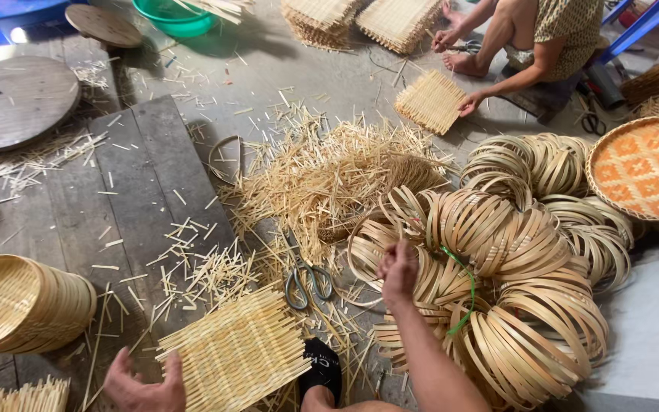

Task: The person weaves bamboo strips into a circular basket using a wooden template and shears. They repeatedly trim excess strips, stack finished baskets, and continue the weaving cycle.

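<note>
The left hand, fingers spread and cut off by the frame's bottom edge, touches the woven mat at six o'clock. The right hand reaches into the hoops at four o'clock; its fingertips are hidden, so its grasp cannot be told. Scissors lie between.

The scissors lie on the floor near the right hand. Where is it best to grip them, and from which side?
Probably grip the scissors by the two grey handle loops, coming from the near side: the loops point toward the person and the blades point away into the bamboo offcuts.

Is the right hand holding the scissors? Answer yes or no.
No: the right hand reaches into the bamboo hoops; the scissors lie untouched beside it.
</note>
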